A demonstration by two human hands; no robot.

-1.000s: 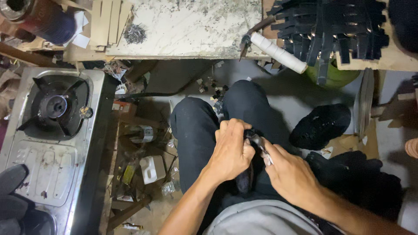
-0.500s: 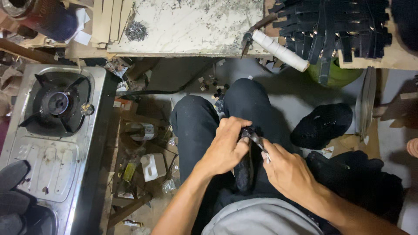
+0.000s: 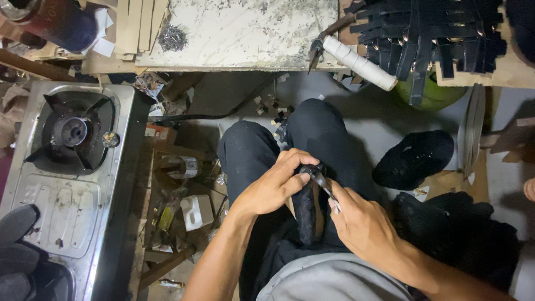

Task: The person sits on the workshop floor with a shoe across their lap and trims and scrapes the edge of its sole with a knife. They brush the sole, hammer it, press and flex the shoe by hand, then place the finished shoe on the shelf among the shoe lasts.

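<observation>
Seated person seen from above, knees in dark trousers at frame centre. Left hand: grip clenched around the upper end of a black shoe upper, fingers curled over its top edge. The shoe upper lies lengthwise on the lap, lower centre of the frame, between the two hands. Right hand: grip closed on a slim metal tool, likely pliers or a small cutter, its tip touching the top end of the shoe upper just beside the left fingertips. Left of frame: steel single-burner gas stove with black pan support, standing on the floor. Between stove and left knee: cluttered floor with a small white plastic jug, a tin and scraps. Upper centre: marble tabletop, stained and speckled, with a small heap of nails at its upper left corner and cardboard strips beside them. Upper right: white-wrapped tool handle jutting over the tabletop edge; a stack of black straps on a wooden board; a green rounded container beneath. Right of centre: black shoe piece on the floor, well apart from the hands; a dark cloth heap at lower right.
</observation>
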